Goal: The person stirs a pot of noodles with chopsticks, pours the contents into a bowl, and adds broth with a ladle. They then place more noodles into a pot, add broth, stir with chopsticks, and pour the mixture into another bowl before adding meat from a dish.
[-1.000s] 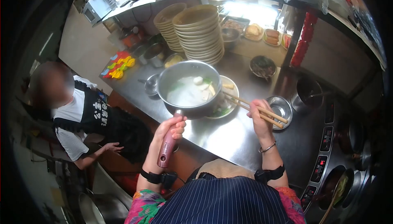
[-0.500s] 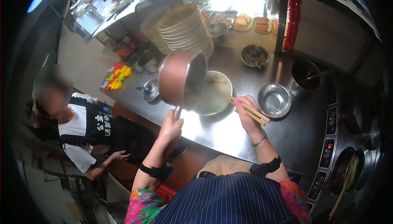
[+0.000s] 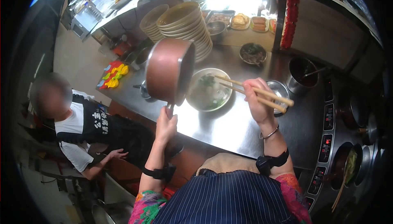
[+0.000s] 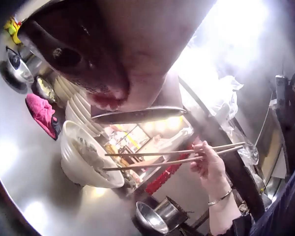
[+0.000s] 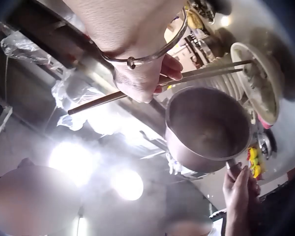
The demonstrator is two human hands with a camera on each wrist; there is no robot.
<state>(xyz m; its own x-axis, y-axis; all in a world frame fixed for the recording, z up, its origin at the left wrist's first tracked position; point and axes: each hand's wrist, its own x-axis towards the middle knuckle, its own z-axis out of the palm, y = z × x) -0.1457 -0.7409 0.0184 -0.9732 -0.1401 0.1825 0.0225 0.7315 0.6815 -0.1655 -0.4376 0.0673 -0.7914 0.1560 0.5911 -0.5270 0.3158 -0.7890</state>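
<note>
My left hand (image 3: 166,127) grips the handle of a reddish-brown saucepan (image 3: 163,70), which is tipped on its side beside a white bowl (image 3: 208,111), its mouth facing right. In the right wrist view the grey inside of the saucepan (image 5: 206,123) shows no soup. The bowl holds cloudy soup (image 3: 206,95) with green leaves and pale pieces. Long wooden chopsticks (image 3: 282,99) are held in my right hand (image 3: 258,105), their tips over the bowl's far right side. The left wrist view shows the chopsticks (image 4: 157,153) slightly spread, overlapping the bowl (image 4: 71,162).
Stacked bowls (image 3: 184,23) rise behind the saucepan. To the right are a steel bowl (image 3: 282,90), a deep pot (image 3: 301,76) and a bowl of dark food (image 3: 252,54). Cooker controls (image 3: 327,119) line the right edge. An aproned person (image 3: 88,121) stands at left.
The saucepan, level and full of soup a second ago, tipped over the bowl and then moved left from it. Soup now fills the bowl. The chopsticks have shifted right and up from the bowl's edge.
</note>
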